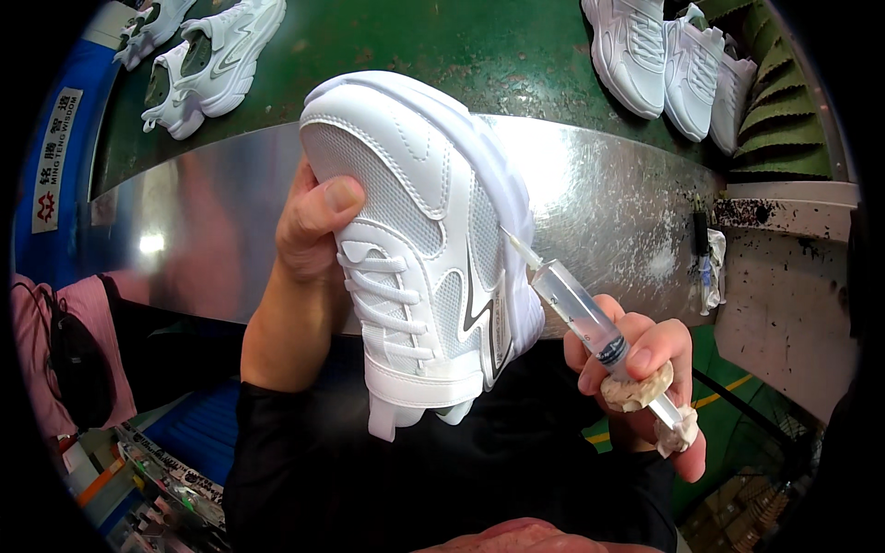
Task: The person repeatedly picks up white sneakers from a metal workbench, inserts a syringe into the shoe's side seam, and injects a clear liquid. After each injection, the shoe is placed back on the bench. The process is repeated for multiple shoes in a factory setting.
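Observation:
A white sneaker (396, 249) with mesh panels and a dark zigzag trim is raised in front of me, toe pointing away. My left hand (318, 217) grips its toe end from the left, thumb on the mesh and the other fingers hidden behind it. In my right hand (645, 369) is a clear syringe (581, 313) with a dark plunger seal and pale wrapping around its flange and plunger end. Its needle tip reaches the seam between the sneaker's upper and its thick white sole (521, 212). Whether the tip touches or enters the seam I cannot tell.
Beneath my hands lies a shiny metal work surface (212, 221). Beyond it is a green conveyor belt (433, 41), with white sneakers (217, 69) at far left and more white sneakers (636, 51) at far right. A small bottle (708, 267) rests by the right edge.

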### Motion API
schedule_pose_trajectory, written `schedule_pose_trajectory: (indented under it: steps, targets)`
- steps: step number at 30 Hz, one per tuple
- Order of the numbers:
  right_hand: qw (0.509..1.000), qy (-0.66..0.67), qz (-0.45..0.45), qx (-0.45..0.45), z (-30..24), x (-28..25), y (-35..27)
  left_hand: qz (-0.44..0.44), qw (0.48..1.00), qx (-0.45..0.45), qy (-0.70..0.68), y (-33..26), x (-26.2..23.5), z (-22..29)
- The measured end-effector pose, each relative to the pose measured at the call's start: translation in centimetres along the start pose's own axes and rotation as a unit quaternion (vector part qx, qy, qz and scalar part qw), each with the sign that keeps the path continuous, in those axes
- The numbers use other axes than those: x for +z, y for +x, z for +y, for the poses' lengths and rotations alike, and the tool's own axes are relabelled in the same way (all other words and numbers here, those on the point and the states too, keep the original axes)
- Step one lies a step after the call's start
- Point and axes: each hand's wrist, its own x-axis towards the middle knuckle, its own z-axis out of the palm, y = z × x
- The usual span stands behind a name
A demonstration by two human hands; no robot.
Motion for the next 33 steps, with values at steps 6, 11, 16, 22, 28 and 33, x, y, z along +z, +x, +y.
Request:
schedule_pose_trajectory:
  steps: [6, 11, 16, 22, 28, 33]
  targets:
    - [0.999, 0.005, -0.014, -0.03, 0.1, 0.3, 0.8, -0.002, 1.0, 0.013, -0.007, 0.2, -0.3, -0.6]
    - [0.999, 0.017, -0.019, -0.035, 0.4, 0.3, 1.2, -0.012, 0.999, 0.024, 0.022, 0.3, -0.1, -0.3]
    - [0.999, 0.018, -0.013, -0.04, 0.7, 0.4, 1.6, 0.002, 1.0, 0.017, 0.026, 0.1, 0.3, -0.1]
    - [0.999, 0.008, -0.01, -0.047, 0.9, 0.3, 1.6, 0.01, 0.999, 0.019, 0.029, 0.1, 0.3, -0.3]
    - [0.997, -0.051, -0.05, 0.003, 0.0, -0.6, 1.4, 0.024, 0.999, 0.015, 0.02, 0.0, 0.4, -0.3]
    - [0.997, -0.063, -0.042, 0.01, -0.1, -0.7, 0.5, 0.018, 1.0, 0.012, 0.017, 0.1, 0.5, -0.3]
